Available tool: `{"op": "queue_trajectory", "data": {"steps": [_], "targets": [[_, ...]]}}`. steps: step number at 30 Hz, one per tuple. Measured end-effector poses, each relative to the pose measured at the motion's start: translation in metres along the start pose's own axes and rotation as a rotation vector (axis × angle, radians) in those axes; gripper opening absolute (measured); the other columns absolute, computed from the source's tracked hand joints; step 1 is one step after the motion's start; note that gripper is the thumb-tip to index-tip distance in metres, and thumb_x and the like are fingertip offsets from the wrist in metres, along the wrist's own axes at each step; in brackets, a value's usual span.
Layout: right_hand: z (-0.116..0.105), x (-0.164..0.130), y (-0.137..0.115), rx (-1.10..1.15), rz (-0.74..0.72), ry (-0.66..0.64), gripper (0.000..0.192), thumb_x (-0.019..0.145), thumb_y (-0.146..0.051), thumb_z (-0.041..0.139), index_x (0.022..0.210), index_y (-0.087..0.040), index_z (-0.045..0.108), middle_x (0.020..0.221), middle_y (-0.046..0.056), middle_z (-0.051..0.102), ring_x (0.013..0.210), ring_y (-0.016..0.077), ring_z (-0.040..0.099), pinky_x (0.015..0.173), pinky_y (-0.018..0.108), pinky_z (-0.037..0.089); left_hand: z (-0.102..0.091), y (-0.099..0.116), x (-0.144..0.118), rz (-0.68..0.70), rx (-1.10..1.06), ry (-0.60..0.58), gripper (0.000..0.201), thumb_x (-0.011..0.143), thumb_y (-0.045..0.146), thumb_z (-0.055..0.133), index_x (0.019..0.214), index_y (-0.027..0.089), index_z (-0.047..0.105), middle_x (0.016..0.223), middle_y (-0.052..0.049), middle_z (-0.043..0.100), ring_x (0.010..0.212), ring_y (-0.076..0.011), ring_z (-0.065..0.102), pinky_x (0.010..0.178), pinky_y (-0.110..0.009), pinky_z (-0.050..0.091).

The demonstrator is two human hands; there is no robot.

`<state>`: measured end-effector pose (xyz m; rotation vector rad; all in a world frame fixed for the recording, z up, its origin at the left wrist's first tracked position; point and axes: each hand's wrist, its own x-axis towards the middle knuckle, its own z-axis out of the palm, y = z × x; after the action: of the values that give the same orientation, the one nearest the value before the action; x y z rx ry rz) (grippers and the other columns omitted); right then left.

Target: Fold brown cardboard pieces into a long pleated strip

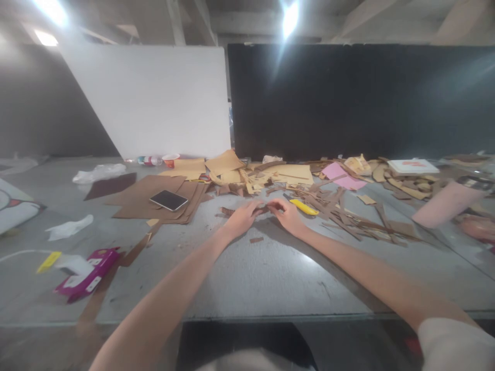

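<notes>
My left hand (pixel 243 217) and my right hand (pixel 286 214) meet over the middle of the grey table. Both are closed, fingertips pinching a small brown piece (pixel 263 209) that looks like card or leather and is mostly covered by the fingers. A ridged brown strip or small stack (pixel 227 211) lies just left of my left hand. On the table below the hands is a little brown rectangle (pixel 256 240). Beside my right hand rests a yellow utility knife (pixel 304 207).
Brown sheets (pixel 133 210) carry a phone (pixel 169 200) at left. Nearer stands a purple power strip (pixel 91 273) with a white cable. Brown offcuts (pixel 359 221) spread to the right, near a pink roll (pixel 444 205). Tan scraps (pixel 232 175) line the back, before white and black panels.
</notes>
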<state>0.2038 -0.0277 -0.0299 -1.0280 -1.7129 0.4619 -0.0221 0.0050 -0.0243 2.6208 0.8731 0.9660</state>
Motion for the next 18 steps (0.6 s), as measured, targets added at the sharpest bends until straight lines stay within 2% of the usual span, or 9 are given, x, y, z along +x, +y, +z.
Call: {"op": "queue_trajectory", "data": {"steps": [4, 8, 12, 18], "targets": [[0.0001, -0.0004, 0.0014, -0.041, -0.043, -0.039, 0.027, 0.102, -0.046, 0.060, 0.103, -0.025, 0.077, 0.105, 0.006, 0.080, 0.095, 0.0258, 0.075, 0.090, 0.041, 0.060, -0.0009, 0.0011, -0.0003, -0.045, -0.023, -0.004, 0.033, 0.110, 0.029, 0.050, 0.142, 0.024, 0.056, 0.136, -0.011, 0.070, 0.128, -0.0259, 0.066, 0.110, -0.043, 0.052], [0.0011, 0.0000, 0.0054, -0.039, -0.058, -0.020, 0.027, 0.101, -0.042, 0.063, 0.116, -0.025, 0.077, 0.109, 0.006, 0.081, 0.093, 0.0238, 0.076, 0.091, 0.040, 0.061, -0.0026, 0.0028, 0.0000, -0.086, -0.084, 0.013, 0.032, 0.110, 0.030, 0.049, 0.140, 0.025, 0.060, 0.131, -0.009, 0.073, 0.123, -0.0247, 0.069, 0.108, -0.040, 0.053], [0.0017, 0.0002, 0.0072, 0.001, -0.049, -0.012, 0.035, 0.099, -0.040, 0.066, 0.131, -0.026, 0.072, 0.113, 0.006, 0.081, 0.092, 0.0225, 0.077, 0.091, 0.039, 0.062, -0.0023, 0.0020, 0.0020, -0.074, -0.134, 0.090, 0.030, 0.110, 0.028, 0.049, 0.134, 0.024, 0.067, 0.131, -0.009, 0.074, 0.122, -0.0241, 0.069, 0.109, -0.040, 0.053], [0.0014, -0.0002, 0.0070, -0.019, -0.069, 0.013, 0.038, 0.097, -0.041, 0.069, 0.131, -0.025, 0.072, 0.122, 0.008, 0.080, 0.089, 0.0222, 0.076, 0.089, 0.039, 0.062, 0.0026, -0.0017, 0.0046, -0.140, -0.191, 0.193, 0.030, 0.109, 0.027, 0.051, 0.129, 0.021, 0.072, 0.125, -0.011, 0.077, 0.115, -0.0246, 0.072, 0.105, -0.041, 0.055]]}}
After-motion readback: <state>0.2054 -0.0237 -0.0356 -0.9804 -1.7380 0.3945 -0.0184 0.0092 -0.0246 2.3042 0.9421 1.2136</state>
